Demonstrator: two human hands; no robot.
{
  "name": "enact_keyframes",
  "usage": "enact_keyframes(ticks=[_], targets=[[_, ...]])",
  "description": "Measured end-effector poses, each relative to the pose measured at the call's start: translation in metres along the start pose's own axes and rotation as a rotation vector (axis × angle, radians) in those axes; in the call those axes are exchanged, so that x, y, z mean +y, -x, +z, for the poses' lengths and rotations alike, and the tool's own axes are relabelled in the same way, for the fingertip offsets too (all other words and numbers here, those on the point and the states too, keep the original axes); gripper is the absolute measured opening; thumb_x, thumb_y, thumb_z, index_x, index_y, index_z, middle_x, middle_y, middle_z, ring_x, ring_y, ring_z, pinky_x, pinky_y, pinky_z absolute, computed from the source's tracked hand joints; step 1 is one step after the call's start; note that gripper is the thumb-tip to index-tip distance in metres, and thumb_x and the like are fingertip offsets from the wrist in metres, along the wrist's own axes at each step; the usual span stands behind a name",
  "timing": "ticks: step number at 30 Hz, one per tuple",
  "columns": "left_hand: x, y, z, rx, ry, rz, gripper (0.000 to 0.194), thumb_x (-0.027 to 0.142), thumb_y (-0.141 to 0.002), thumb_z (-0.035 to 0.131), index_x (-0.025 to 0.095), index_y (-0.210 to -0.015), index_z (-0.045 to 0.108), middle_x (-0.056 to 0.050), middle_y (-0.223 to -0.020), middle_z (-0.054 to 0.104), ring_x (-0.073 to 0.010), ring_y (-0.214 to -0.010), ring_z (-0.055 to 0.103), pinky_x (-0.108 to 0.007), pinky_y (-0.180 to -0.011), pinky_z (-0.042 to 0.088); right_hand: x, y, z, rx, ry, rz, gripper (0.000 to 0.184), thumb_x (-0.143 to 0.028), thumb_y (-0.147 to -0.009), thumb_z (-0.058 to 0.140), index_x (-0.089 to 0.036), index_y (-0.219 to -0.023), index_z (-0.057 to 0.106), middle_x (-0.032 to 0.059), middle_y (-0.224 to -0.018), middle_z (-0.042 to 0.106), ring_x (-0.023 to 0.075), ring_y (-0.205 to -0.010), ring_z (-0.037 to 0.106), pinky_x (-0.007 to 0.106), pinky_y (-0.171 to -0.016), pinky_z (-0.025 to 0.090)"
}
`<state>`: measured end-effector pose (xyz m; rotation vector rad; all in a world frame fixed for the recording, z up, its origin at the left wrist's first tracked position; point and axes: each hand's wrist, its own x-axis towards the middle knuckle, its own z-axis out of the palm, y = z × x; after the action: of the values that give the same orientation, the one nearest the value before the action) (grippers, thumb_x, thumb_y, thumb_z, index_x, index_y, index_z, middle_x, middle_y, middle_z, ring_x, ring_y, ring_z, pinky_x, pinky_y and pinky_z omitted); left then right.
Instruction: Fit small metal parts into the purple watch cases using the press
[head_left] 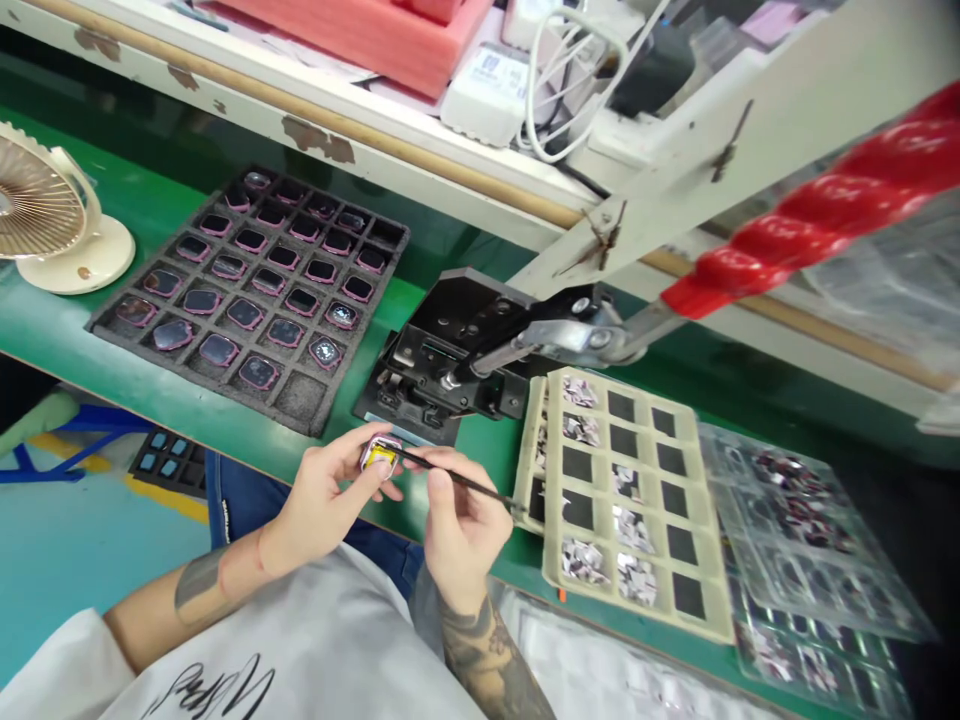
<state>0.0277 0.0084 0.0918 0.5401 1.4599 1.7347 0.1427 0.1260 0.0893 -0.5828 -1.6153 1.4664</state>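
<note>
My left hand [334, 490] pinches a small pink watch case [381, 456] between thumb and fingers, its open side showing a yellow part. In my right hand [466, 520] is a thin dark pair of tweezers [461, 478], held like a pen. The tip of the tweezers reaches the inside of the case; whether it grips anything there is too small to tell. Just beyond both hands stands a black hand press [450, 350] with a red-sleeved lever [810, 205].
A grey foam tray [300, 398] of pink-rimmed watches lies at left, beside a cream fan [82, 250]. On the right are a cream compartment box [652, 400] with small silvery pieces and clear plastic trays [817, 580]. A shelf edge [420, 185] runs across the back.
</note>
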Motion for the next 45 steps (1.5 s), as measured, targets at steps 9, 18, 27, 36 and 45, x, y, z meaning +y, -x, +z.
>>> enact_keyframes(ticks=[9, 18, 27, 36, 45], targets=[[0.007, -0.009, 0.002, 0.058, 0.074, -0.046, 0.052, 0.044, -0.101, 0.082, 0.018, -0.145, 0.070, -0.011, -0.101, 0.087, -0.0238, -0.078, 0.085, -0.031, -0.069, 0.069, -0.003, 0.002, -0.015, 0.105, -0.084, -0.094, 0.014, -0.033, -0.108, 0.072, -0.028, -0.117, 0.080, 0.0073, -0.100, 0.079, 0.0272, -0.098, 0.078, 0.048, -0.086, 0.067], [-0.009, -0.023, -0.008, 0.007, 0.316, -0.269, 0.055, 0.055, -0.097, 0.083, 0.015, -0.135, 0.076, -0.015, -0.103, 0.088, -0.0273, -0.080, 0.086, -0.034, -0.071, 0.069, 0.004, 0.002, -0.025, 0.007, 0.016, 0.056, 0.020, -0.039, -0.112, 0.064, -0.022, -0.107, 0.075, 0.0064, -0.093, 0.083, 0.0207, -0.071, 0.078, 0.035, -0.065, 0.067], [-0.047, -0.024, -0.030, 0.003, -0.182, -0.012, 0.052, 0.050, -0.105, 0.076, 0.023, -0.149, 0.063, -0.010, -0.110, 0.087, -0.0267, -0.092, 0.086, -0.038, -0.080, 0.070, -0.023, -0.055, -0.131, 0.336, 0.489, -0.268, 0.022, -0.031, -0.115, 0.060, -0.025, -0.130, 0.076, 0.0080, -0.127, 0.076, 0.0193, -0.116, 0.069, 0.038, -0.108, 0.053], [-0.051, -0.021, -0.043, -0.004, -0.324, 0.055, 0.032, 0.046, -0.105, 0.076, 0.024, -0.127, 0.071, -0.008, -0.118, 0.086, -0.0256, -0.095, 0.086, -0.035, -0.082, 0.071, 0.014, -0.017, -0.104, -0.174, 1.105, -0.235, 0.019, -0.021, -0.112, 0.061, -0.028, -0.122, 0.076, 0.0018, -0.097, 0.074, 0.0213, -0.092, 0.063, 0.039, -0.087, 0.047], [-0.062, -0.022, -0.052, -0.053, -0.326, 0.044, 0.041, 0.052, -0.102, 0.081, 0.018, -0.124, 0.076, -0.009, -0.114, 0.086, -0.0223, -0.095, 0.085, -0.028, -0.086, 0.069, -0.030, -0.039, -0.241, 0.068, 1.462, 0.181, 0.029, -0.016, -0.111, 0.053, -0.019, -0.122, 0.079, 0.0136, -0.118, 0.075, 0.0298, -0.111, 0.063, 0.043, -0.099, 0.048]])
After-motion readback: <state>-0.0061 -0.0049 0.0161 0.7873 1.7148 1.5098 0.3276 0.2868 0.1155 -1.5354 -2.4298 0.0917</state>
